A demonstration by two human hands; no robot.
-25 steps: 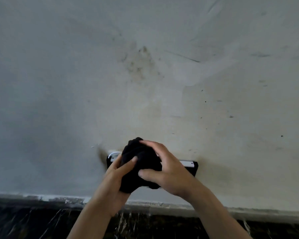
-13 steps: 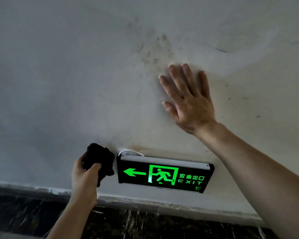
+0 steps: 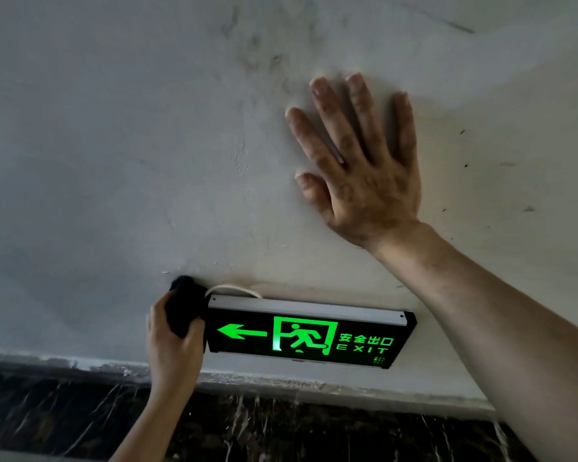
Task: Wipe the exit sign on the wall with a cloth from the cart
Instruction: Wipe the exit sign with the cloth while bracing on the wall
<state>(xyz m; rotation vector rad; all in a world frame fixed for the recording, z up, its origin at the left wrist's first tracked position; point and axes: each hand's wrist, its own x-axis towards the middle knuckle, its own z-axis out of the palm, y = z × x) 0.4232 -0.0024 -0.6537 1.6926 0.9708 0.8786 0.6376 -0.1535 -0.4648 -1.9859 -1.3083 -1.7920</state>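
Since 0.5 s ago, the left hand has brought the bunched black cloth from just beside the exit sign onto its left end, so the wiping appears to be starting at that edge. The fingers are curled tight around the soft wad. The right hand stays spread flat on the rough, smudged plaster wall. The sign is a slim, glossy, green-lit box, low on the wall.

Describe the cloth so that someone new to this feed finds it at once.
Find the lit green exit sign low on the grey wall. At its left end, the left hand grips the cloth, a bunched black wad, the only soft, unlit thing there.
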